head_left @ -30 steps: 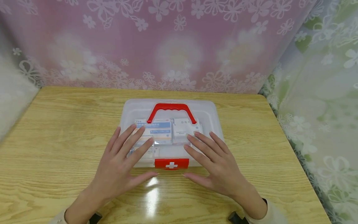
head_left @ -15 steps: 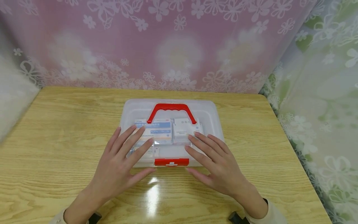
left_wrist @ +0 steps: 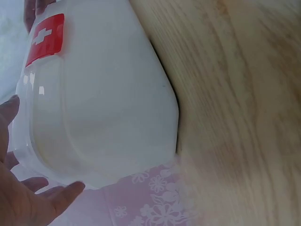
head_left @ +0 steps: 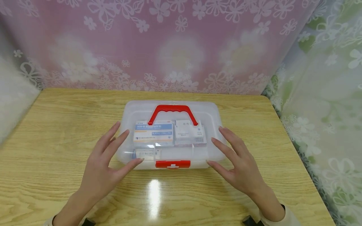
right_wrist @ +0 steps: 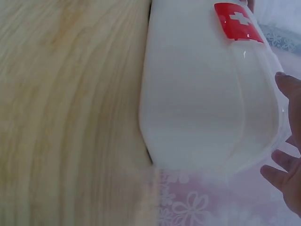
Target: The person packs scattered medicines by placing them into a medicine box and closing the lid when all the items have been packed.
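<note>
A first-aid box (head_left: 202,153) with a clear lid and white base stands on the table, its lid down. The red latch (head_left: 173,164) with a white cross lies flat against its front. On top, the red handle (head_left: 173,108) lies toward the back. Through the lid show a blue-and-white medicine box (head_left: 154,135), a white medicine box (head_left: 188,130) and a smaller pack (head_left: 148,153). My left hand (head_left: 101,163) spreads its fingers around the left front corner. At the right front corner my right hand (head_left: 243,163) is likewise spread. Whether the fingertips touch the lid I cannot tell.
The wood-grain table (head_left: 56,141) extends on both sides of the box. A pink flowered curtain (head_left: 181,56) hangs along the back edge. Green-and-white flowered cloth (head_left: 325,110) hangs at the right.
The latch flap has swung in against the box front. Both hands have since moved apart, from over the lid's front to its left and right corners. The box has stayed in place.
</note>
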Available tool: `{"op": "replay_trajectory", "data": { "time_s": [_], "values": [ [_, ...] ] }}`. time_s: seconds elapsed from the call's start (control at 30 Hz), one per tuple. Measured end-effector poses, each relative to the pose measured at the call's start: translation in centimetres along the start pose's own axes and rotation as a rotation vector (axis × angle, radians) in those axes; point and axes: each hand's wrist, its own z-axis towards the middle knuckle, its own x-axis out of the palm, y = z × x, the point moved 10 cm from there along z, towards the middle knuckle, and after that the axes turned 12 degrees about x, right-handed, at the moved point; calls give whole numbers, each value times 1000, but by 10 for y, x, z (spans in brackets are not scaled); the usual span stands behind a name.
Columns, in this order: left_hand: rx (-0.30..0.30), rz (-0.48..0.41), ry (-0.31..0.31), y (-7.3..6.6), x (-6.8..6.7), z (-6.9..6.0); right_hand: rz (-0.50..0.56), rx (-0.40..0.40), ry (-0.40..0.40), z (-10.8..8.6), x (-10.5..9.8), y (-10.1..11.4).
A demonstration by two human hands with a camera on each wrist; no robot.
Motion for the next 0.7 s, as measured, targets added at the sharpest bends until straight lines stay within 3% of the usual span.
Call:
{"op": "replay_trajectory", "data": {
  "time_s": [0.13,0.3,0.47,0.7],
  "values": [
    [-70,-46,67,9,6,-6,38,35,32,-6,5,-11],
    [-57,-61,79,11,9,-7,91,35,14,-9,8,-15],
    [-104,-78,118,20,14,-9,105,50,12,-7,12,-19],
    [-94,-71,103,23,16,-9,125,76,22,-7,17,-26]
  ]
}}
